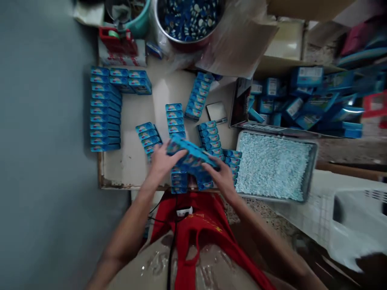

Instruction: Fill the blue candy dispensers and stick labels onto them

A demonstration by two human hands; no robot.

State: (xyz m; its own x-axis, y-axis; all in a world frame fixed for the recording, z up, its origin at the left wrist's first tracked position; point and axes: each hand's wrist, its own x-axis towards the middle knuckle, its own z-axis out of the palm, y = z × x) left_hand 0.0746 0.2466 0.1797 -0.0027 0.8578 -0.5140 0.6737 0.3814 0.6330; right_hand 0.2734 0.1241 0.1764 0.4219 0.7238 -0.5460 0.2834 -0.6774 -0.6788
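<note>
A row of small blue rectangular cartons (191,154) is clasped between the half-curled left hand (162,159) and right hand (223,175).

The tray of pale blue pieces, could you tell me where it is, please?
In the head view, the tray is on the right, past the right hand and below the open carton.

Box rows (104,109) on table (133,110); tray (313,169) at right, carton (269,129) behind tray, basin (188,42) at back
</note>
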